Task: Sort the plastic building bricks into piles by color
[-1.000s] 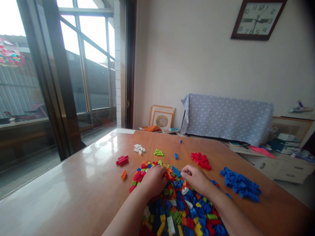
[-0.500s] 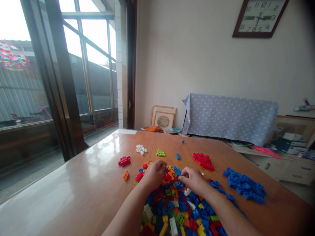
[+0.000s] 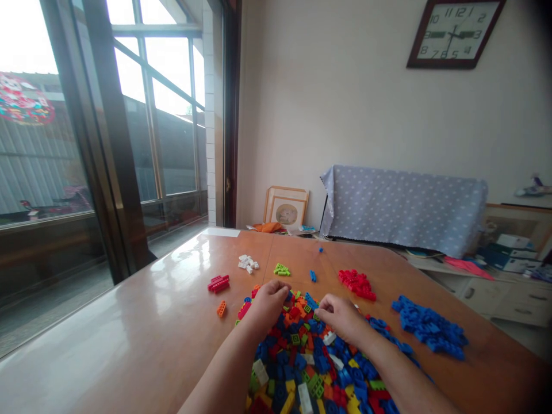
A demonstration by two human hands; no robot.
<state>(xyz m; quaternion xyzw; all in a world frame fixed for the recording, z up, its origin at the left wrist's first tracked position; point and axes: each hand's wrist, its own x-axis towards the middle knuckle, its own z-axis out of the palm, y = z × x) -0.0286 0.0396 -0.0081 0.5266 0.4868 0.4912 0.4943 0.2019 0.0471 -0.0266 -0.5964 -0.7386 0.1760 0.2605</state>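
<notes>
A big heap of mixed toy building bricks [image 3: 314,362] lies in front of me. Over its far left part is my left hand [image 3: 274,300], its fingers curled together; whatever they pinch is hidden behind the hand. My right hand [image 3: 338,313] hovers at the heap's far right side, thumb and forefinger pressed together, and I cannot make out what is between them. Orange and lime bricks show between the two hands, along with a blue brick [image 3: 310,300]. Beyond the hands sit a small lime-green group [image 3: 282,269] and a blue brick piece [image 3: 313,276].
Sorted groups stand around the heap on the wooden table [image 3: 142,333]: white bricks [image 3: 248,263], dark red bricks [image 3: 218,283], an orange brick [image 3: 221,309], red bricks [image 3: 357,284] and a blue pile [image 3: 429,326]. A tiny blue piece [image 3: 321,250] lies near the far edge.
My left hand has shifted slightly left, its fingers still closed. My right hand has barely moved. The sorted groups look the same.
</notes>
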